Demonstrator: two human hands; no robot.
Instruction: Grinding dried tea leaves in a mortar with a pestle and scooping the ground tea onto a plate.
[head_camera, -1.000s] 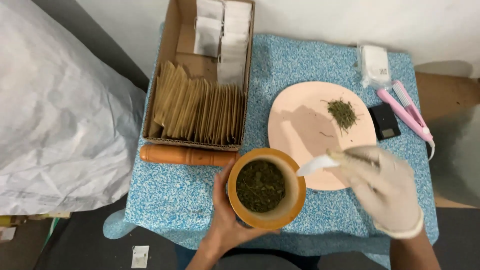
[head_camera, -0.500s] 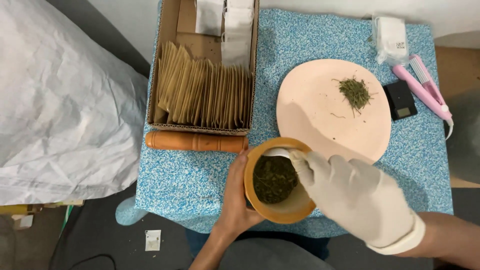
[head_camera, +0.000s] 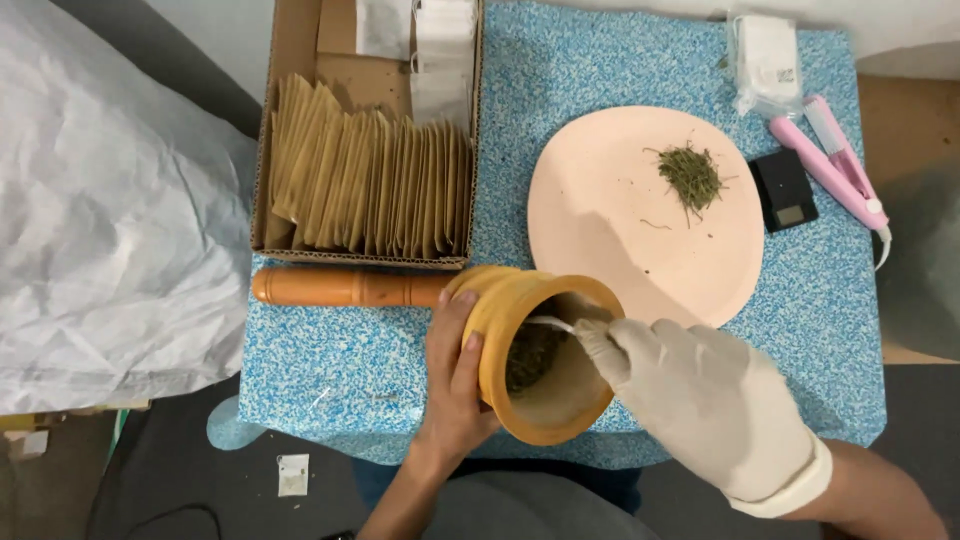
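My bare left hand (head_camera: 452, 375) grips the outside of a wooden mortar (head_camera: 505, 310) and holds it tilted toward my right side, near the table's front edge. Dark green crushed herbs (head_camera: 530, 352) lie inside it. My right hand (head_camera: 700, 400), in a pale glove, reaches into the mortar's mouth and pinches a small white spoon (head_camera: 552, 323) whose tip is among the herbs. Beyond the mortar lies a pink plate (head_camera: 610, 210) with a small pile of dried green herbs (head_camera: 690, 177).
A wooden pestle (head_camera: 345, 288) lies left of the mortar. A cardboard box (head_camera: 295, 60) holds several brown envelopes and white sachets. A black pocket scale (head_camera: 783, 188), a pink sealer tool (head_camera: 830, 165) and a white packet (head_camera: 765, 55) sit at the right. A white sack (head_camera: 110, 220) is left.
The mortar has been tipped from upright toward the right. My gloved hand came from over the plate's edge down into the mortar's mouth with the spoon.
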